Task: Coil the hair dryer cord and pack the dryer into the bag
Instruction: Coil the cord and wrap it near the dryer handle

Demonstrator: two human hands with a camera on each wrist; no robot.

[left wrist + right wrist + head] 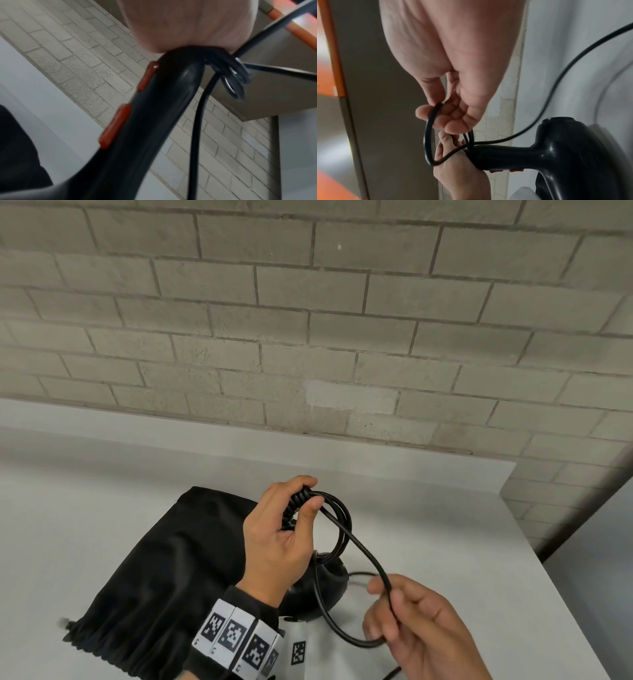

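My left hand point(303, 503) grips the end of the black hair dryer's handle point(145, 115) and holds a few small loops of black cord point(340, 518) against it. The dryer's round body point(322, 587) points down at the table, partly hidden by my left wrist. My right hand point(387, 611) is lower right, fingers curled round a larger loop of the cord point(363, 549); in the right wrist view the cord point(428, 128) crosses my fingertips point(450, 119). The black drawstring bag point(164, 570) lies flat to the left of the dryer.
The white table point(428, 508) ends at a right edge point(548, 577) close to my right hand. A grey brick wall point(308, 320) stands behind it. Loose cord point(573, 67) trails over the table. A white sheet with a printed marker point(298, 652) lies under the dryer.
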